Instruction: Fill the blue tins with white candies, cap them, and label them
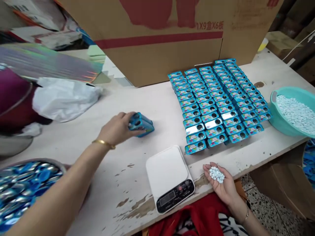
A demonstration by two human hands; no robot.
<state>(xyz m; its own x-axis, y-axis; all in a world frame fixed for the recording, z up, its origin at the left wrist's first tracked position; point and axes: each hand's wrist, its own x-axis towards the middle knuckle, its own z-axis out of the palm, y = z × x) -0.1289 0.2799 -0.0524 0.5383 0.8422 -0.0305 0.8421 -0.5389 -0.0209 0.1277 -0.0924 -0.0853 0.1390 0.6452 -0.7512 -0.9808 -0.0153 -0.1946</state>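
Observation:
My left hand (117, 127) is closed around a pair of small blue tins (144, 127), standing side by side on the table left of the rows. Near the table's front edge, my right hand (225, 186) lies palm up, cupped under a small heap of pale blue candies (216, 174). Between my hands sits a white digital scale (168, 170) with a bare top; its display cannot be read. Many blue tins (214, 111) with round holes in their labels stand in rows beyond the scale. A few of them show plain silver tops.
A turquoise basin (285, 121) full of pale candies stands at the right. At lower left is a tub of blue and silver pieces (22, 186). A large cardboard box (157, 55) stands behind the rows. A white plastic bag (65, 98) lies at the left.

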